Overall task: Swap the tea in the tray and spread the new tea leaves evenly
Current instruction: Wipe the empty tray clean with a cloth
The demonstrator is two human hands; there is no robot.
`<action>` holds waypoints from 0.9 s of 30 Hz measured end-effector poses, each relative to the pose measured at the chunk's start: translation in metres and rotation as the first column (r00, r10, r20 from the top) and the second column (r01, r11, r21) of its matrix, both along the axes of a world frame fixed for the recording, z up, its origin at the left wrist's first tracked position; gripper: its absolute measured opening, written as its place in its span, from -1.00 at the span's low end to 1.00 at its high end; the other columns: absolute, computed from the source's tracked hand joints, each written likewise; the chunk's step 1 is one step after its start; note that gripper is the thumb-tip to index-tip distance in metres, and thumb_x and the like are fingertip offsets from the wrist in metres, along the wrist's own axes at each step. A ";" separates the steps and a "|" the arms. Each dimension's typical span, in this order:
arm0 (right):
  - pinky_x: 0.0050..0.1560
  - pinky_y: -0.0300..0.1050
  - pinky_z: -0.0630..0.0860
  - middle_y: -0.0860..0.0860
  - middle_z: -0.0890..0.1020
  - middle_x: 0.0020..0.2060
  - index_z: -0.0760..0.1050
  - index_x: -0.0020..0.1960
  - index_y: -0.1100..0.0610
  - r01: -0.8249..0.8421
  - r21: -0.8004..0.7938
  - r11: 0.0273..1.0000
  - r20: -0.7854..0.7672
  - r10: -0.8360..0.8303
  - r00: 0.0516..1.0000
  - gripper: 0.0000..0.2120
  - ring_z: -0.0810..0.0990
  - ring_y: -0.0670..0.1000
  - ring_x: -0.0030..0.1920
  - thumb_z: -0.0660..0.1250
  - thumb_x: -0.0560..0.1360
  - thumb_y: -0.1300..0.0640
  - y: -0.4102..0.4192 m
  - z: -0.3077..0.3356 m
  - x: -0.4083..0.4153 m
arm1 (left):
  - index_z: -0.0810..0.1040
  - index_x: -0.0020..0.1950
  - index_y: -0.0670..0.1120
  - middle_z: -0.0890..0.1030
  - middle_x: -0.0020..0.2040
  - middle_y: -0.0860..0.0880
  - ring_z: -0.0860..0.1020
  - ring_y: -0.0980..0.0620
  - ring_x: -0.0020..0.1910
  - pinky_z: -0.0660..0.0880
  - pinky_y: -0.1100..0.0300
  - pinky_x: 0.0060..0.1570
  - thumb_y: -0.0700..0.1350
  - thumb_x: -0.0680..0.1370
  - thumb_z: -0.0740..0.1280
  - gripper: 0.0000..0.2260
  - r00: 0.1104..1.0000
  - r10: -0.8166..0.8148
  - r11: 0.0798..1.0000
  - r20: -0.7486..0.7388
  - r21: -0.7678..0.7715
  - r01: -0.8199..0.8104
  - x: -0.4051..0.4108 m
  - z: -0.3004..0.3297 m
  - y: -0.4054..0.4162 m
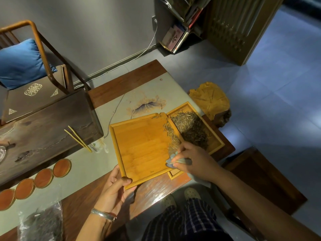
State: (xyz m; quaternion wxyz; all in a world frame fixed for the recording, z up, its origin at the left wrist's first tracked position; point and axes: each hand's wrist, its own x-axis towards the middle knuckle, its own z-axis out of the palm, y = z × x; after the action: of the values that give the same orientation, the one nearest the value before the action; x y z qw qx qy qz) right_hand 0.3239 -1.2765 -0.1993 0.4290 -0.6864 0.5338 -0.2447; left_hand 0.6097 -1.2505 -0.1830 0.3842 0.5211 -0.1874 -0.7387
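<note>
Wooden table (152, 186): tray (139, 150) in left hand (114, 186) grip, right hand (191, 159) pinching cloth (171, 160).

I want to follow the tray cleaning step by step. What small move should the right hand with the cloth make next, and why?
Probably one more sweep of the cloth toward the far right edge of the upper tray. A strip of loose tea leaves lies along that edge, next to the lower tray that holds the pile. The left hand grips the near corner, and the right hand holds the cloth just below the strip.
</note>
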 end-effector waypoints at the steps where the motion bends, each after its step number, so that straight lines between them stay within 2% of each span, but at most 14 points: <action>1: -0.07 -0.05 0.51 -0.18 0.43 -0.08 0.65 -0.02 0.01 -0.005 -0.002 1.000 -0.021 0.005 1.000 -0.75 0.50 -0.17 -0.04 0.38 0.40 -0.10 -0.002 0.000 -0.003 | 0.50 0.24 -0.07 0.68 -0.06 -0.13 0.68 -0.06 -0.23 0.63 0.21 -0.38 -0.41 0.31 0.25 -0.47 1.000 -0.009 1.000 0.000 0.002 0.009 0.000 0.000 0.000; 3: -0.09 -0.08 0.51 -0.18 0.43 -0.08 0.64 -0.02 0.04 -0.025 -0.010 1.000 -0.039 0.024 0.999 -0.72 0.50 -0.18 -0.04 0.36 0.41 -0.11 -0.007 0.001 -0.009 | 0.51 0.23 -0.07 0.67 -0.08 -0.12 0.68 -0.05 -0.24 0.62 0.21 -0.39 -0.41 0.31 0.24 -0.48 1.000 -0.010 1.000 0.005 0.010 0.010 0.001 0.000 0.002; 6: -0.13 -0.23 0.45 -0.17 0.43 -0.08 0.64 -0.02 0.01 -0.049 -0.048 0.998 -0.070 0.046 0.997 -0.81 0.48 -0.20 -0.05 0.38 0.44 -0.05 -0.015 -0.001 -0.013 | 0.51 0.23 -0.07 0.67 -0.07 -0.12 0.68 -0.05 -0.23 0.63 0.21 -0.37 -0.40 0.32 0.25 -0.48 0.999 -0.017 1.000 0.030 0.003 0.017 0.002 0.000 0.001; 9: -0.17 -0.26 0.42 -0.15 0.42 -0.09 0.64 0.01 0.02 -0.050 -0.076 0.996 -0.119 0.041 0.992 -0.82 0.46 -0.20 -0.07 0.40 0.45 -0.02 -0.027 -0.007 -0.015 | 0.46 0.28 -0.11 0.68 -0.12 -0.12 0.67 -0.04 -0.28 0.63 0.20 -0.37 -0.39 0.33 0.24 -0.47 0.995 -0.067 0.998 0.073 -0.015 0.068 0.004 0.002 -0.001; 11: -0.17 -0.19 0.46 -0.11 0.42 -0.10 0.65 -0.01 0.02 -0.072 -0.101 0.992 -0.138 0.057 0.989 -0.85 0.46 -0.16 -0.09 0.41 0.46 0.02 -0.036 -0.011 -0.016 | 0.40 0.34 -0.17 0.66 -0.24 -0.10 0.63 0.00 -0.39 0.59 0.24 -0.45 -0.40 0.35 0.22 -0.45 0.991 -0.097 0.995 0.094 -0.016 0.099 0.005 0.004 -0.001; 13: -0.13 -0.02 0.51 -0.05 0.44 -0.10 0.65 -0.01 0.06 -0.093 -0.115 0.989 -0.159 0.074 0.985 -0.87 0.48 -0.08 -0.09 0.40 0.47 0.07 -0.045 -0.013 -0.015 | 0.31 0.39 -0.24 0.63 -0.33 -0.07 0.58 0.05 -0.50 0.53 0.30 -0.52 -0.43 0.38 0.18 -0.44 0.987 -0.137 0.990 0.085 -0.024 0.139 0.006 0.006 0.001; 16: -0.08 0.09 0.51 0.02 0.45 -0.09 0.64 0.01 0.12 -0.093 -0.113 0.989 -0.180 0.072 0.981 -0.86 0.50 -0.01 -0.08 0.38 0.49 0.12 -0.055 -0.013 -0.018 | 0.29 0.40 -0.25 0.61 -0.37 -0.08 0.55 0.07 -0.56 0.50 0.32 -0.56 -0.43 0.38 0.19 -0.43 0.984 -0.160 0.987 0.074 -0.007 0.161 0.005 0.004 0.005; 19: -0.07 -0.10 0.49 -0.03 0.45 -0.09 0.64 0.01 0.11 -0.059 -0.109 0.992 -0.085 0.049 0.995 -0.85 0.49 -0.09 -0.07 0.40 0.47 0.10 -0.051 -0.004 -0.021 | 0.33 0.39 -0.22 0.63 -0.35 -0.08 0.57 0.05 -0.52 0.52 0.30 -0.54 -0.41 0.35 0.23 -0.41 0.987 -0.142 0.990 0.075 0.008 0.142 0.003 0.001 0.009; 21: -0.07 -0.23 0.45 -0.09 0.45 -0.10 0.63 -0.03 0.02 -0.049 -0.075 0.996 0.007 0.049 0.999 -0.88 0.48 -0.16 -0.05 0.44 0.44 0.07 -0.036 0.003 -0.017 | 0.34 0.39 -0.20 0.63 -0.35 -0.08 0.58 0.05 -0.50 0.54 0.28 -0.53 -0.41 0.33 0.23 -0.40 0.987 -0.130 0.991 0.093 0.019 0.129 0.000 0.001 0.009; 24: -0.02 -0.11 0.49 -0.17 0.49 -0.11 0.61 -0.08 -0.04 -0.068 -0.013 0.998 0.085 0.069 0.994 -0.88 0.53 -0.12 -0.04 0.47 0.40 0.01 -0.006 0.010 0.003 | 0.35 0.39 -0.19 0.63 -0.34 -0.08 0.59 0.04 -0.49 0.56 0.27 -0.52 -0.42 0.33 0.23 -0.39 0.988 -0.107 0.994 0.111 0.020 0.105 -0.002 0.000 0.009; 27: -0.06 -0.13 0.47 -0.11 0.49 -0.11 0.68 -0.04 -0.01 -0.126 -0.147 0.981 0.047 0.134 0.990 -0.87 0.51 -0.07 -0.05 0.44 0.43 0.02 0.009 0.014 0.029 | 0.41 0.33 -0.13 0.67 -0.24 -0.12 0.64 0.00 -0.40 0.59 0.24 -0.47 -0.40 0.32 0.25 -0.42 0.990 -0.098 0.995 0.100 0.026 0.095 -0.006 0.000 0.007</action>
State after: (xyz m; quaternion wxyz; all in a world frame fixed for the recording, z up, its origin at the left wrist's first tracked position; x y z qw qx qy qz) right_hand 0.3531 -1.2673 -0.1855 0.4084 -0.7417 0.4564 -0.2734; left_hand 0.6040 -1.2434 -0.1827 0.3324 0.5522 -0.2236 -0.7311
